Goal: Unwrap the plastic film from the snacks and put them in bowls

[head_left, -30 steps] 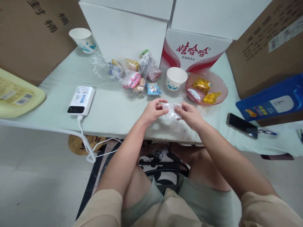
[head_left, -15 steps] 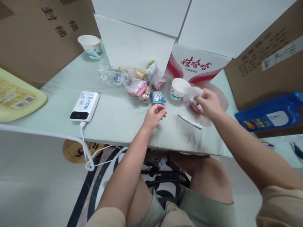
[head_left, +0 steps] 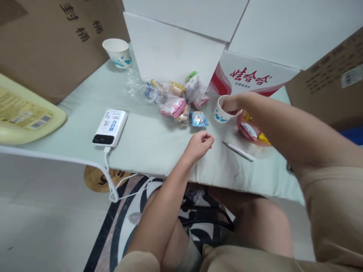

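Note:
My right hand (head_left: 231, 104) reaches down into the nearer paper cup (head_left: 221, 116), white with a blue leaf print. The cup wall hides its fingers, so what they hold does not show. My left hand (head_left: 200, 145) rests above the table front, fingers curled closed, with nothing visible in it. Just beyond it lies a small blue snack packet (head_left: 199, 119), beside a heap of wrapped snacks that includes a pink packet (head_left: 172, 106). A white pen (head_left: 238, 151) lies to the right of my left hand. Partly under my right forearm sits a pinkish bowl (head_left: 241, 126) with red and yellow packets.
Another paper cup (head_left: 117, 54) stands at the back left. A white power bank (head_left: 110, 126) with a cable lies near the front edge, beside a pale yellow bottle (head_left: 31, 109). Cardboard boxes (head_left: 70, 60) and a white box (head_left: 176, 49) bound the table.
My right hand has moved left from above the bowl into the nearer cup; the clear plastic it held is no longer visible. My left hand's fingers have curled tighter. The view has shifted slightly.

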Motion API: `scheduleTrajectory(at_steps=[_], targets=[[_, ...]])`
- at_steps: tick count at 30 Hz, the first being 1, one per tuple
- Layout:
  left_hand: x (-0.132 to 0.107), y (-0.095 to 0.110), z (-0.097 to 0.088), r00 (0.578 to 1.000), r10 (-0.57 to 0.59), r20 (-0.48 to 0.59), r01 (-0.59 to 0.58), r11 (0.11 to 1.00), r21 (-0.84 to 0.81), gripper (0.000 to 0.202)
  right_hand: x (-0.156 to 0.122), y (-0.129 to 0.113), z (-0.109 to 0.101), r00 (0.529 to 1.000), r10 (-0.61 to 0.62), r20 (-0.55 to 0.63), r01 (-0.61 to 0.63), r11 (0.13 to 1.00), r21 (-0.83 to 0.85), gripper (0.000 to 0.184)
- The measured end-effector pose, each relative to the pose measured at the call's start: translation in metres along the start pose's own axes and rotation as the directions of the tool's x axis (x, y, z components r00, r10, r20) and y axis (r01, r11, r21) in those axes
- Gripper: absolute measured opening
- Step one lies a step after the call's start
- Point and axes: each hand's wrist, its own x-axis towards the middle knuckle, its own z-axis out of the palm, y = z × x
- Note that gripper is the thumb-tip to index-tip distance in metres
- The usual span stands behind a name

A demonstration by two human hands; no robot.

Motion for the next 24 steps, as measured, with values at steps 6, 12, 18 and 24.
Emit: scheduleTrajectory(at_steps=[6, 12, 18, 24], targets=[[-0.005, -0.009, -0.002, 0.998, -0.013, 0.057, 0.005, 0.991, 0.131, 0.010, -0.034, -0.037, -0.014, 0.985, -0.127, -0.118, 0.063, 0.895, -0.442, 0.021], [-0.002, -0.017, 0.001, 0.993, -0.017, 0.119, -0.015, 0.964, 0.267, 0.014, -0.087, -0.042, 0.056, 0.905, -0.353, 0.239, 0.418, 0.841, -0.343, 0.070], [-0.008, -0.010, 0.006, 0.970, -0.073, 0.230, 0.008, 0.962, 0.271, 0.016, -0.118, -0.010, 0.059, 0.940, -0.339, -0.030, 0.338, 0.940, -0.050, 0.047], [-0.007, 0.000, 0.006, 0.982, -0.067, 0.179, 0.052, 0.995, 0.089, 0.026, -0.199, 0.036, 0.050, 0.985, 0.147, -0.088, 0.012, 0.457, 0.889, 0.032]])
